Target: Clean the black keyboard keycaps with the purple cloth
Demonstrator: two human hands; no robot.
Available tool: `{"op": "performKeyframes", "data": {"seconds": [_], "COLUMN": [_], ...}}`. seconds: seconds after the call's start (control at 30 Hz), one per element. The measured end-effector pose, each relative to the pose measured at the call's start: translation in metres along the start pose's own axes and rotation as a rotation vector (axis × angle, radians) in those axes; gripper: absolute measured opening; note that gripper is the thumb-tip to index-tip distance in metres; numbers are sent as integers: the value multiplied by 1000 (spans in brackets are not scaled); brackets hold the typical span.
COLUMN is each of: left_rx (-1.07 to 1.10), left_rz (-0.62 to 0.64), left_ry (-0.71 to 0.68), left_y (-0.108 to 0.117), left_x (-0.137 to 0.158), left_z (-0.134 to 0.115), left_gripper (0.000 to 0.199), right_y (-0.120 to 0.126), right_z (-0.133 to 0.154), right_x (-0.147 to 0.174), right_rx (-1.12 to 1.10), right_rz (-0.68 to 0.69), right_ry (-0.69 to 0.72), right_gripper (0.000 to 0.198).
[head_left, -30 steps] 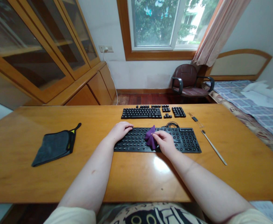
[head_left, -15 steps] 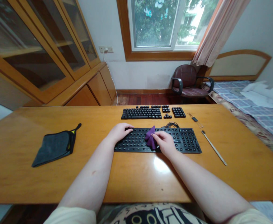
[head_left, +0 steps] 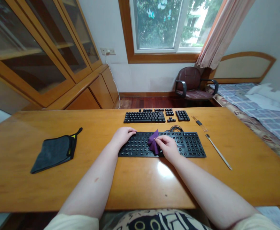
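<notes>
R hand [head_left: 169,149] pinches purple cloth [head_left: 153,143] on bare kbd base [head_left: 194,147], just below ctr of frame, prob. wiping it; L hand [head_left: 122,137] rests at base's left end, can't tell if gripping. Next move prob. calls for firm pinch, base held steady. Keycaps [head_left: 144,117] lie beyond, mid-frame. Vs. earlier: view shifted slightly, hands & cloth approx. same spot.

Purple cloth [head_left: 153,143] on black keyboard [head_left: 139,143]
</notes>
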State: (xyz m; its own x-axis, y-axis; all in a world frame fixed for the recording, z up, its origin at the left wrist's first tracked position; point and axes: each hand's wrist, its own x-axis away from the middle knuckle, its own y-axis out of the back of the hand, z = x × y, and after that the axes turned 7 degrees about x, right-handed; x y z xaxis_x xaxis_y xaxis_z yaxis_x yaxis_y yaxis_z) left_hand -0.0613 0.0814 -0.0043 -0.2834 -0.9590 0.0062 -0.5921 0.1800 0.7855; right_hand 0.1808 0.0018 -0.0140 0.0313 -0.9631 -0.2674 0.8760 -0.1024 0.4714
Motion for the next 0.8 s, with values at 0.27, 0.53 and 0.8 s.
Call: {"op": "performKeyframes", "data": {"seconds": [0.27,0.53,0.8], "left_rx": [-54,-49,13], "left_rz": [39,-63,-185], "left_ry": [-14,-96,23], "left_y": [1,2,18], "left_x": [-1,8,-34], "left_z": [0,-3,-10], "left_gripper": [21,29,26], "right_y": [-1,-3,-2], "right_z": [0,-4,0], "right_x": [0,0,0], "right_rx": [6,-25,-14], "right_rz": [1,-5,-5], "right_ry": [-2,-13,-5], "right_gripper": [21,22,19]}}
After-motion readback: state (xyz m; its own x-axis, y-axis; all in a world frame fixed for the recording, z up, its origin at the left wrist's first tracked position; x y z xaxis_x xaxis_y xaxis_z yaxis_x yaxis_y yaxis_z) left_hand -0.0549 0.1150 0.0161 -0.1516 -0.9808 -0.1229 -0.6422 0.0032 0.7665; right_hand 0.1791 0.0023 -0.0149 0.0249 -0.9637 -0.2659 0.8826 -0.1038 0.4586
